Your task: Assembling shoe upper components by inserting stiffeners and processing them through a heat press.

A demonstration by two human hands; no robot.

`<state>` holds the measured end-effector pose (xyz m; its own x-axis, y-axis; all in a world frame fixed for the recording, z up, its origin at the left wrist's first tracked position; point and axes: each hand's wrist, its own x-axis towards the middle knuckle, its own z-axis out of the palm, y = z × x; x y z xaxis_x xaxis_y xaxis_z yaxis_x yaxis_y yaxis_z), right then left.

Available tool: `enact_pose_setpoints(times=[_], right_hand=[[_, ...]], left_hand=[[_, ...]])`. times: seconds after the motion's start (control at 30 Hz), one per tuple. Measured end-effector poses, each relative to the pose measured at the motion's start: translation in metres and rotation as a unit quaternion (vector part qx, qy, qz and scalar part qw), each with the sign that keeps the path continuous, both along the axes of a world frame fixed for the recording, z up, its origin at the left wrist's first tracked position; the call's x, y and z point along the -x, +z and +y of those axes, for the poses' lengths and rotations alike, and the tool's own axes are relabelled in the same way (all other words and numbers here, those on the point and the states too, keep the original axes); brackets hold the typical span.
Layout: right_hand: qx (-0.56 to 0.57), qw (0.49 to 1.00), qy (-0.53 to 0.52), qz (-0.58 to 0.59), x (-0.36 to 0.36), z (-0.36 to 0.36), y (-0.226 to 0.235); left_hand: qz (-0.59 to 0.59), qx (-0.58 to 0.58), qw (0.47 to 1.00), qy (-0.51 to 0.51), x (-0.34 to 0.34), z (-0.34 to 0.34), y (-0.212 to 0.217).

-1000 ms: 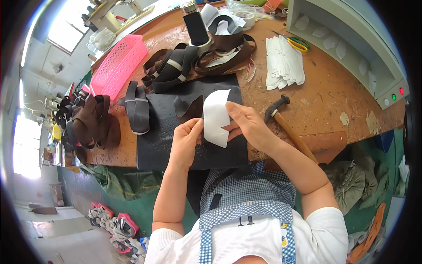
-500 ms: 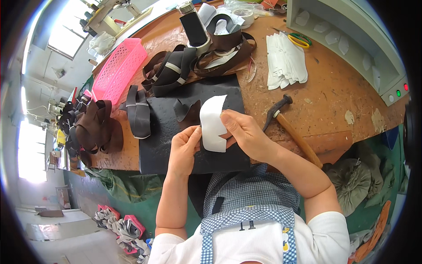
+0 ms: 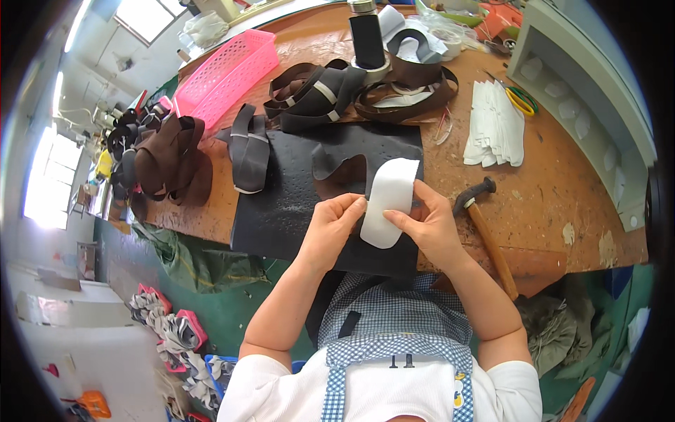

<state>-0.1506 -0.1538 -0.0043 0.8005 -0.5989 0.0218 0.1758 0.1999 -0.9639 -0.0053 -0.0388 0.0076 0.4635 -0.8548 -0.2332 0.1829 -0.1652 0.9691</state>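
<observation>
A white rounded flat piece (image 3: 388, 211), bent into a curve, is held up over the black mat (image 3: 281, 218). My right hand (image 3: 437, 226) grips its right side, with the thumb across its front and fingers behind. At its left edge my left hand (image 3: 329, 228) is closed in a pinch, thumb against index finger. A curled dark brown strip (image 3: 344, 177) runs behind the white piece near the left fingertips; whether the two are joined is hidden.
Right of the mat lies a hammer (image 3: 489, 243), with a stack of white pieces (image 3: 496, 126) and scissors (image 3: 522, 102) farther back. Bundled dark strips (image 3: 316, 98), a bottle (image 3: 367, 42) and a pink basket (image 3: 225, 77) stand behind. More brown strips (image 3: 172, 158) are heaped left.
My view has shifted, so the table appears moved. The white piece has turned: its notched edge no longer shows and a smooth rounded end does. My right thumb now lies lower across its face.
</observation>
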Motion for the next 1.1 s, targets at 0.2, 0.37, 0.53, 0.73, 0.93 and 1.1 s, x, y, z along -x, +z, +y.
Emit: enact_pose_setpoints(times=[0.2,0.37,0.53,0.73,0.93,1.1], right_hand=[[0.023,1.000,-0.011,-0.006,-0.004,0.002,-0.005],[0.012,1.000,-0.010,-0.005,-0.005,0.005,-0.004],[0.002,1.000,-0.015,-0.004,-0.007,0.008,-0.003],[0.006,1.000,-0.022,0.003,-0.006,0.012,-0.003],[0.028,0.999,-0.021,0.036,-0.003,0.011,-0.006],[0.044,0.997,-0.058,0.000,-0.014,0.002,0.002]], left_hand=[[0.000,0.009,1.000,0.001,-0.001,0.002,0.000],[-0.012,-0.001,1.000,0.000,-0.001,0.003,0.001],[-0.014,0.008,1.000,0.002,-0.001,0.007,0.000],[-0.048,-0.001,0.999,0.003,0.006,0.011,0.007],[-0.064,-0.014,0.998,-0.016,0.007,0.021,0.003],[-0.067,-0.014,0.997,-0.031,0.006,0.032,0.004]])
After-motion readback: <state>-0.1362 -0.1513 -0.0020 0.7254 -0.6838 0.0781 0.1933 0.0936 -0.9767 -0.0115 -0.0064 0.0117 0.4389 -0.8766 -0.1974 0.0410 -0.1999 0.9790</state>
